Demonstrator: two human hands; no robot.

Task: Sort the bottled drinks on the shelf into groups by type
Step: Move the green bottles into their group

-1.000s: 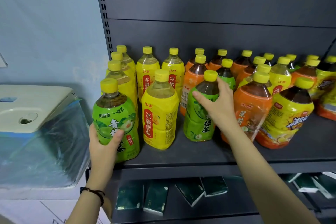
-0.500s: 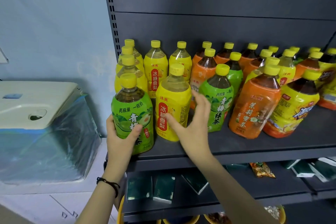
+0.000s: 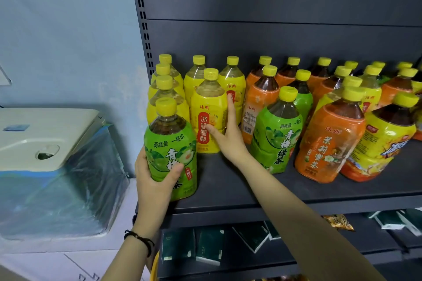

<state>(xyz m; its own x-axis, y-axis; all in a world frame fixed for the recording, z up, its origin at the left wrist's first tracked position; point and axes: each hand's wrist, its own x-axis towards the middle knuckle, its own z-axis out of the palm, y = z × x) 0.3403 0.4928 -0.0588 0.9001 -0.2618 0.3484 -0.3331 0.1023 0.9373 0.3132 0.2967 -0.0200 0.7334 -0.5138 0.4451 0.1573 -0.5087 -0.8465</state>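
A dark shelf point(image 3: 239, 191) carries several yellow-capped drink bottles. My left hand point(image 3: 153, 180) grips a green-labelled tea bottle point(image 3: 170, 146) at the shelf's front left corner. My right hand point(image 3: 226, 134) lies against the right side of a yellow-labelled pear drink bottle point(image 3: 209, 116), thumb on its label and fingers behind it. More yellow bottles point(image 3: 166, 96) stand behind at the left. Another green tea bottle point(image 3: 277, 134) stands right of my right arm, then an orange-labelled bottle point(image 3: 328, 141) and a yellow-orange iced tea bottle point(image 3: 381, 143). Orange and green bottles fill the back rows.
A white and blue appliance point(image 3: 45, 143) wrapped in clear plastic stands left of the shelf against a pale blue wall. The lower shelf holds dark green packets point(image 3: 205, 246) and a snack bag point(image 3: 338, 221). The perforated shelf upright point(image 3: 142, 18) rises at the left.
My right hand left the green bottle in the middle and moved left onto the yellow pear bottle, which now stands further back. My left hand keeps hold of the green bottle.
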